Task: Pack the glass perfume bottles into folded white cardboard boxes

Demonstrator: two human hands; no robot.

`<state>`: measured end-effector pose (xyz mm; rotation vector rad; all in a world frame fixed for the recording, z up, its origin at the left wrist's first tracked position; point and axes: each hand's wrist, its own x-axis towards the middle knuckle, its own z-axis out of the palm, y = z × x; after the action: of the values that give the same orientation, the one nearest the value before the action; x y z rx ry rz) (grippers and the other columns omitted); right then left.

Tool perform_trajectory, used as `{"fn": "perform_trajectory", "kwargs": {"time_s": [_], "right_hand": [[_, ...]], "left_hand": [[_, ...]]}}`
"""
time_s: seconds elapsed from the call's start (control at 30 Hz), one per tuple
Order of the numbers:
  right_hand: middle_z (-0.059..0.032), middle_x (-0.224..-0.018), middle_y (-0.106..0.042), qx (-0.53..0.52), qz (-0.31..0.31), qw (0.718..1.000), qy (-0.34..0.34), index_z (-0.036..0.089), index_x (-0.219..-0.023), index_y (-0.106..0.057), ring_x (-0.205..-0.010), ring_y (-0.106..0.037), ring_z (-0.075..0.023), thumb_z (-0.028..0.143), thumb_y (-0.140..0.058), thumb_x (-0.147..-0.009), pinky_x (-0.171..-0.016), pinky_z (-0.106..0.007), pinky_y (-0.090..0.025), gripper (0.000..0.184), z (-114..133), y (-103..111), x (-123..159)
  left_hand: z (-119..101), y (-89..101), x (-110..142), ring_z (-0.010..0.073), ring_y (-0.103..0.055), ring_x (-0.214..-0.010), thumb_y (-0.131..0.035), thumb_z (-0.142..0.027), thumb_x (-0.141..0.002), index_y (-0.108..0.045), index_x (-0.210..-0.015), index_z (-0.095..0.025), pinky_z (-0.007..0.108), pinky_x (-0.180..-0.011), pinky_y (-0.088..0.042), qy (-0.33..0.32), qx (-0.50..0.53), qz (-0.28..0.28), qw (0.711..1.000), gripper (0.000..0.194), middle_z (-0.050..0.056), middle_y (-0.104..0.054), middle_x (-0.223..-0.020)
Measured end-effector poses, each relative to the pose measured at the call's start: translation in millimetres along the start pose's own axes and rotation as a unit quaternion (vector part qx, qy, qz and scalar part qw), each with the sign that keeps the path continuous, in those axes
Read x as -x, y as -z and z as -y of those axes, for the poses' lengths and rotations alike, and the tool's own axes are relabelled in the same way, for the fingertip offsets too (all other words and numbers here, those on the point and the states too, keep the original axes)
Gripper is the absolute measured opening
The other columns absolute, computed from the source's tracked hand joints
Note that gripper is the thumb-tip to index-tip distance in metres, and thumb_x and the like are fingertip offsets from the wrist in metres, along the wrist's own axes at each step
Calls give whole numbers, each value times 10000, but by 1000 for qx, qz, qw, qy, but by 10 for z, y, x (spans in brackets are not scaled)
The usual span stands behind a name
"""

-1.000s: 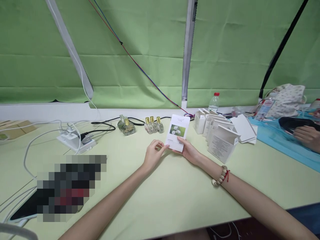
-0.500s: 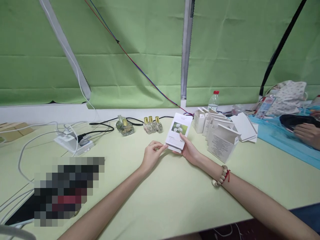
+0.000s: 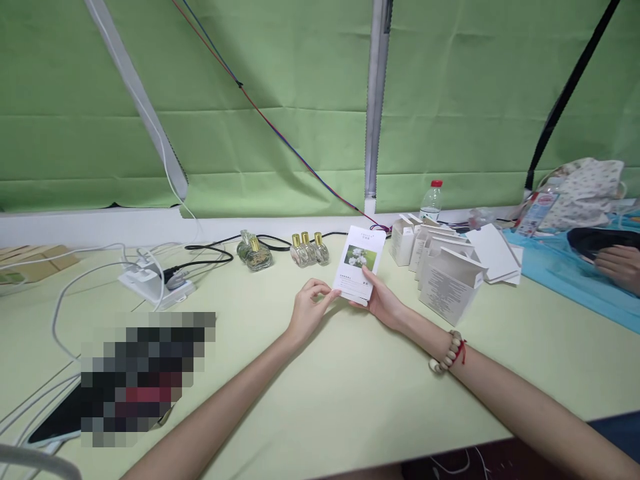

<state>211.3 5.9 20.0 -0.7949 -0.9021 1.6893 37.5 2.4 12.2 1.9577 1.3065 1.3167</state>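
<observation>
A white box with a picture of white flowers on green is held up over the table, tilted toward me. My right hand grips its lower right side, thumb across the front and fingers behind. At the lower left corner, the thumb and index finger of my left hand pinch the bottom edge, where a small flap shows. Several white boxes with open tops stand in a row right of my right hand. Behind the held box, to the left, are small glass bottles with gold caps.
More glass bottles stand farther left, near a power strip with cables. A blurred-out dark device lies at front left. Flat white cartons, a red-capped water bottle and a blue mat with another person's hand are at right.
The gap at the box's bottom edge looks narrower, with the flap nearer closed. Both hands keep their hold. The whole view has shifted slightly.
</observation>
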Motion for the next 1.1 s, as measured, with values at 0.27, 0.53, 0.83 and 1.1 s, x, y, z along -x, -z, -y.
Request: {"fn": "perform_trajectory", "kwargs": {"time_s": [0.27, 0.53, 0.83, 1.1], "right_hand": [[-62, -1045, -673, 15, 30, 999, -9, 188, -1066, -574, -819, -657, -151, 401, -531, -837, -586, -232, -569, 315, 14, -11, 42], [-84, -1054, -668, 31, 53, 998, -21, 168, -1112, -570, -841, -657, -159, 380, -528, -833, -609, -230, -558, 353, -6, 13, 41], [-42, -992, -664, 166, 159, 973, -34, 179, -1065, -566, -752, -627, -130, 178, -746, -587, -605, -222, -540, 511, -60, 10, 83], [-49, -1108, -626, 178, 235, 955, -26, 197, -1198, -473, -937, -603, -161, 99, -713, -559, -828, -286, -491, 690, -62, 131, 15]], "left_hand": [[9, -4, 16, 142, -556, -825, -674, -414, -668, -555, -587, -170, 287, -788, -430, -27, 27, -11, 999, 283, 18, -550, -838], [-15, -28, 38, 126, -566, -772, -700, -418, -631, -399, -930, -216, 276, -701, -450, -2, -4, -7, 1000, 470, -1, -556, -923], [30, -56, 45, 231, -510, -1117, -763, -363, -569, -133, -1323, -242, 376, -913, -450, -54, 79, 97, 991, 990, 130, -432, -1272], [4, -33, 44, 280, -391, -1240, -772, -337, -535, -150, -1409, -254, 419, -1008, -365, -89, 41, 130, 987, 1077, 134, -343, -1369]]}}
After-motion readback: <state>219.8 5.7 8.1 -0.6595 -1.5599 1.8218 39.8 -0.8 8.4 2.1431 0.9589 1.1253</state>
